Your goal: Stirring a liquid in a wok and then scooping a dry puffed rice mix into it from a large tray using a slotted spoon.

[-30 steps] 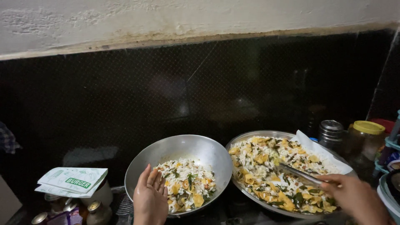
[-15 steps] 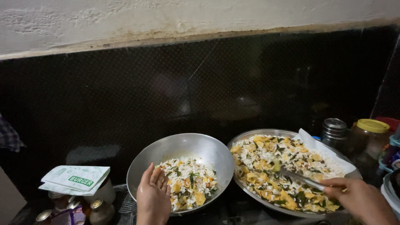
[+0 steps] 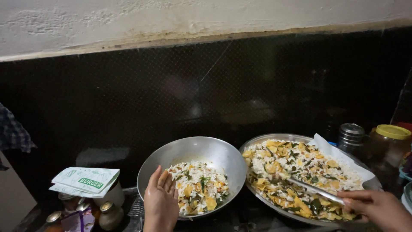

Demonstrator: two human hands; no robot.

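one head view, close, looks down and forward over a stovetop toward a dark wall (image 3: pixel 128 107).

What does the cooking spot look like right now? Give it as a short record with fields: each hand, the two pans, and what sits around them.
left hand: left hand rests open on the near rim of the steel bowl
right hand: right hand grips a metal spoon whose tip lies in the mix
bowl contents: small heap of white flakes, yellow chips and green leaves
wide tray: wide tray to the right, piled with the same mix on white paper
left side: paper packets on small jars
right side: steel shaker, yellow-lidded jar
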